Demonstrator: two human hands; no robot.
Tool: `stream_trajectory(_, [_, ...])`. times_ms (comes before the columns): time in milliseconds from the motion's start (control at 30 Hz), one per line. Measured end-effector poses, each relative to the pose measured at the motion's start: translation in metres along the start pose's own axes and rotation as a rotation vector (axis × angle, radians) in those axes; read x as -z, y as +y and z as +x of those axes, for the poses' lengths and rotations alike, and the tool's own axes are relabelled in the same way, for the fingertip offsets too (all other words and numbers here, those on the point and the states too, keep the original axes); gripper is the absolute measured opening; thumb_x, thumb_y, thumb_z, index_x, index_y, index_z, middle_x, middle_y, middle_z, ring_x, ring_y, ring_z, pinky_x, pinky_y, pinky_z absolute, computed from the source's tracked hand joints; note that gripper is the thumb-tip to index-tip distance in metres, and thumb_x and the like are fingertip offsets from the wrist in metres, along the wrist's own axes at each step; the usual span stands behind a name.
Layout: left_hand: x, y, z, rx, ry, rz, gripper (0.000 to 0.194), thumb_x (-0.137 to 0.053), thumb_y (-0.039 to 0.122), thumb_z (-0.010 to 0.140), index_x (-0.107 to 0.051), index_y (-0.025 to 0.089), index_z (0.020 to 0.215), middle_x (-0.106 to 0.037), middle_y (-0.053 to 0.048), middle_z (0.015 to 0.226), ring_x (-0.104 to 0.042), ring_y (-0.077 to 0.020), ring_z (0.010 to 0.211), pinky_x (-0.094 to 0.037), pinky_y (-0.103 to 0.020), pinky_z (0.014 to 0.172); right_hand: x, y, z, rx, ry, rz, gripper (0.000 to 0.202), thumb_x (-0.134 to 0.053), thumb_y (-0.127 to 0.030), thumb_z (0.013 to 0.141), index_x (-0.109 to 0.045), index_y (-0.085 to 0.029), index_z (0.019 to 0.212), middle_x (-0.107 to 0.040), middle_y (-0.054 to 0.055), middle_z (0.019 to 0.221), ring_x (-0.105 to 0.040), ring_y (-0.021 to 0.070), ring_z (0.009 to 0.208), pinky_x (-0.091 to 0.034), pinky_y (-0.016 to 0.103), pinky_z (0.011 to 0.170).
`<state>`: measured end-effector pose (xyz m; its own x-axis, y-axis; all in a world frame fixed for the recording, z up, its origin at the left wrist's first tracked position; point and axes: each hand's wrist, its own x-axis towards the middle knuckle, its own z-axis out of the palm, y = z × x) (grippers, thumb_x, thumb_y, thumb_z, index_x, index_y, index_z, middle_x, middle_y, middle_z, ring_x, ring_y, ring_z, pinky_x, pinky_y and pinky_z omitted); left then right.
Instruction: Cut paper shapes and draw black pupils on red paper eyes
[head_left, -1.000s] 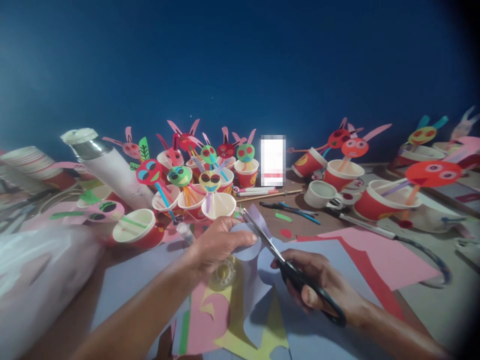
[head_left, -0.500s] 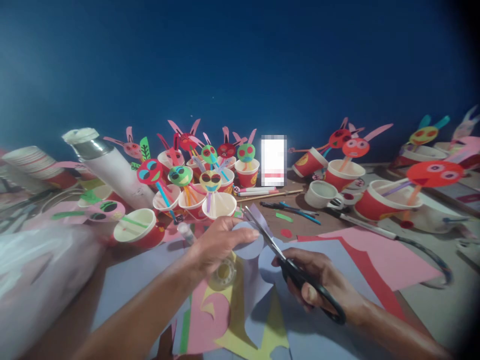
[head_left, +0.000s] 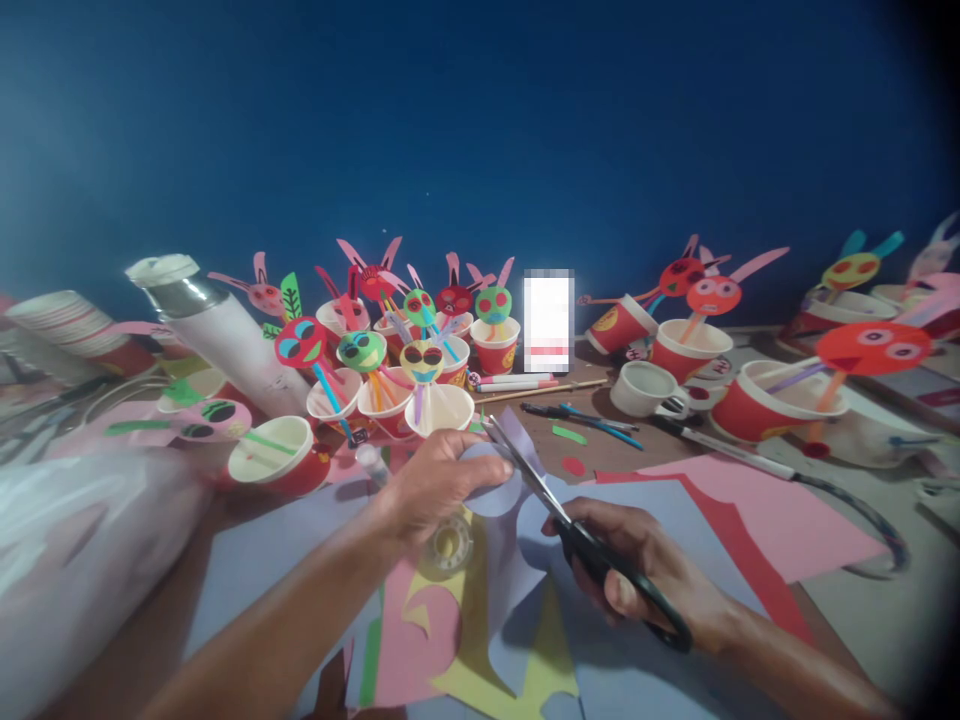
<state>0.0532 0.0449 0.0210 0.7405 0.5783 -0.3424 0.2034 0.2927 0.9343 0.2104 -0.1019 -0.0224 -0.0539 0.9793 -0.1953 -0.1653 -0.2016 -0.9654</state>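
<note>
Between thumb and fingers, my left hand (head_left: 442,478) pinches a piece of lavender paper (head_left: 491,490) with a rounded edge. My right hand (head_left: 637,560) is wrapped round the black handles of a pair of scissors (head_left: 544,492). The blades point up and to the left and lie along the edge of the lavender paper, near my left thumb. Below my hands, a yellow paper offcut (head_left: 551,640) and a pink paper sheet (head_left: 412,640) lie on larger lavender sheets. A clear roll of tape (head_left: 448,545) rests just under my left wrist.
Several paper cups (head_left: 439,410) with paper faces on sticks stand at the back. A white flask (head_left: 217,330) leans at the left, near a plastic bag (head_left: 90,560). A white mug (head_left: 643,388), pens (head_left: 585,415) and a red sheet (head_left: 739,550) lie to the right.
The lavender paper in my left hand has turned slightly and shifted a little left at the blades. My hands otherwise stay almost in place.
</note>
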Motion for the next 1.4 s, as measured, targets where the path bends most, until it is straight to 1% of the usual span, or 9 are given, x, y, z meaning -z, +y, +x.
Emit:
stream_trajectory(133, [0.0, 0.0, 0.0, -0.001, -0.005, 0.007, 0.015, -0.066, 0.027, 0.065, -0.062, 0.013, 0.066, -0.051, 0.003, 0.055, -0.044, -0.0073, 0.05, -0.032, -0.022, 0.052, -0.001, 0.002, -0.001, -0.004, 0.005, 0.002, 0.066, -0.073, -0.066, 0.055, -0.058, -0.014, 0.094, -0.052, -0.004, 0.055, -0.042, 0.0065, 0.043, -0.039, 0.018, 0.04])
stream_trajectory(267, [0.001, 0.0, 0.001, -0.005, -0.011, 0.013, 0.015, -0.066, 0.028, 0.064, -0.063, 0.013, 0.066, -0.052, 0.002, 0.056, -0.046, -0.0081, 0.052, -0.033, -0.022, 0.052, -0.003, -0.001, 0.0, -0.02, 0.031, -0.022, 0.072, -0.071, -0.071, 0.053, -0.058, -0.013, 0.093, -0.051, -0.004, 0.053, -0.041, 0.0065, 0.041, -0.039, 0.018, 0.039])
stream_trajectory(467, [0.001, 0.001, 0.001, -0.006, -0.003, 0.026, 0.015, -0.065, 0.028, 0.064, -0.062, 0.013, 0.065, -0.051, 0.002, 0.056, -0.046, -0.0083, 0.052, -0.033, -0.022, 0.052, -0.005, -0.005, 0.0, -0.038, 0.051, -0.025, 0.075, -0.07, -0.073, 0.051, -0.057, -0.013, 0.094, -0.049, -0.005, 0.052, -0.04, 0.006, 0.04, -0.038, 0.018, 0.038])
stream_trajectory(667, [0.004, -0.001, 0.003, 0.011, -0.011, 0.054, 0.017, -0.065, 0.029, 0.064, -0.059, 0.014, 0.062, -0.048, 0.002, 0.054, -0.044, -0.0087, 0.05, -0.03, -0.022, 0.048, -0.002, -0.004, 0.0, -0.044, 0.027, -0.049, 0.076, -0.069, -0.074, 0.051, -0.057, -0.013, 0.095, -0.05, -0.005, 0.052, -0.04, 0.0063, 0.04, -0.036, 0.018, 0.039])
stream_trajectory(833, [0.003, -0.001, 0.002, 0.029, -0.019, 0.064, 0.021, -0.067, 0.03, 0.062, -0.054, 0.015, 0.054, -0.047, 0.003, 0.051, -0.039, -0.0071, 0.046, -0.027, -0.022, 0.046, 0.002, -0.001, 0.0, 0.011, -0.03, -0.099, 0.069, -0.068, -0.071, 0.058, -0.057, -0.013, 0.094, -0.051, -0.002, 0.059, -0.04, 0.0066, 0.048, -0.035, 0.018, 0.045])
stream_trajectory(1000, [0.002, 0.0, 0.001, 0.043, -0.005, 0.075, 0.021, -0.068, 0.03, 0.062, -0.055, 0.014, 0.055, -0.048, 0.003, 0.051, -0.039, -0.0069, 0.045, -0.026, -0.022, 0.045, 0.007, 0.005, -0.001, 0.054, -0.05, -0.118, 0.063, -0.067, -0.065, 0.064, -0.056, -0.014, 0.099, -0.051, -0.002, 0.062, -0.038, 0.0071, 0.049, -0.031, 0.019, 0.044])
stream_trajectory(1200, [0.003, -0.001, 0.001, 0.055, 0.025, 0.07, 0.02, -0.07, 0.03, 0.06, -0.058, 0.014, 0.059, -0.052, 0.002, 0.054, -0.042, -0.0081, 0.048, -0.03, -0.023, 0.047, 0.005, 0.004, -0.001, 0.026, -0.024, -0.108, 0.066, -0.069, -0.067, 0.06, -0.056, -0.015, 0.097, -0.05, -0.003, 0.058, -0.039, 0.0079, 0.046, -0.032, 0.019, 0.042])
stream_trajectory(1300, [0.003, -0.001, 0.001, 0.054, 0.024, 0.065, 0.02, -0.07, 0.03, 0.06, -0.058, 0.014, 0.058, -0.051, 0.002, 0.053, -0.042, -0.0084, 0.047, -0.031, -0.023, 0.046, 0.002, 0.001, -0.002, 0.005, 0.009, -0.105, 0.07, -0.069, -0.071, 0.055, -0.057, -0.014, 0.094, -0.049, -0.003, 0.055, -0.04, 0.0081, 0.044, -0.033, 0.02, 0.039])
stream_trajectory(1400, [0.003, -0.001, 0.001, 0.05, 0.021, 0.059, 0.02, -0.07, 0.029, 0.06, -0.057, 0.014, 0.056, -0.05, 0.002, 0.052, -0.042, -0.008, 0.047, -0.03, -0.023, 0.045, 0.0, -0.002, -0.001, 0.003, 0.022, -0.102, 0.07, -0.069, -0.072, 0.054, -0.058, -0.014, 0.092, -0.05, -0.003, 0.054, -0.041, 0.0081, 0.043, -0.034, 0.019, 0.038])
